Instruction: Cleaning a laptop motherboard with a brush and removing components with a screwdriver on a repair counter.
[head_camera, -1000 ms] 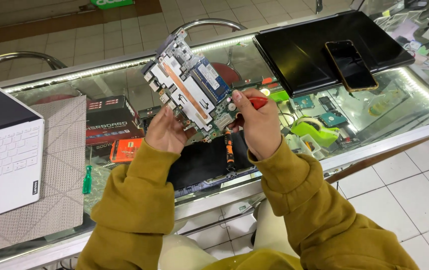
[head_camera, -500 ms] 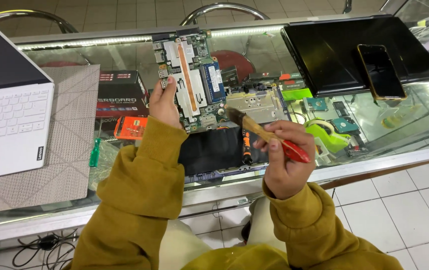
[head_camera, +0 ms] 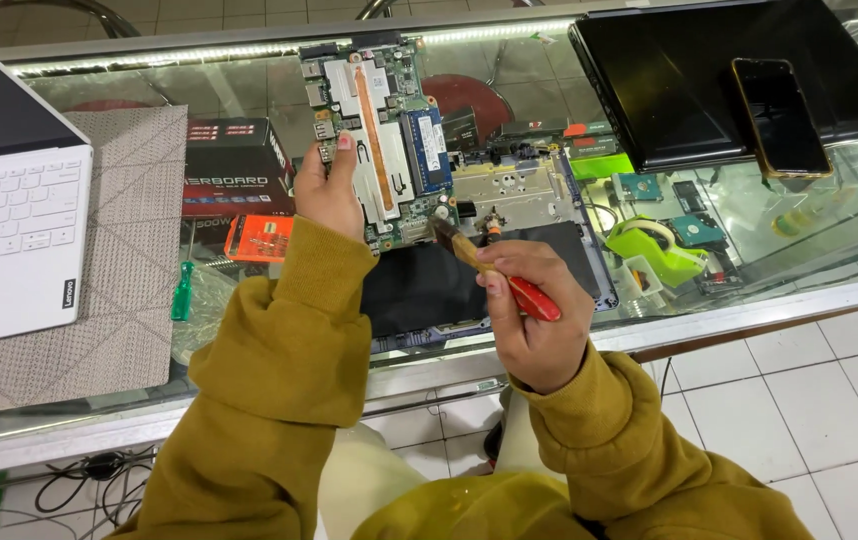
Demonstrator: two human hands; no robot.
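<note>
My left hand (head_camera: 331, 190) grips a green laptop circuit board (head_camera: 379, 130) by its lower left edge and holds it above the glass counter. A copper heat pipe and a blue memory module show on the board's face. My right hand (head_camera: 534, 315) is closed on a small brush with a red handle (head_camera: 509, 282). Its bristle end touches the board's lower right corner. Under the board lies an opened laptop base (head_camera: 509, 215) with a silver plate and a dark panel.
A white laptop (head_camera: 9, 215) sits on a grey mat (head_camera: 114, 300) at left. A black closed laptop (head_camera: 689, 85) with a phone (head_camera: 779, 115) on it lies at top right. Boxes, a green tape dispenser (head_camera: 654, 250) and parts fill the glass case (head_camera: 799, 300) below.
My left hand has lowered and turned the board flatter toward me. My right hand pulled the brush back from the board, then brought its tip to the lower right corner.
</note>
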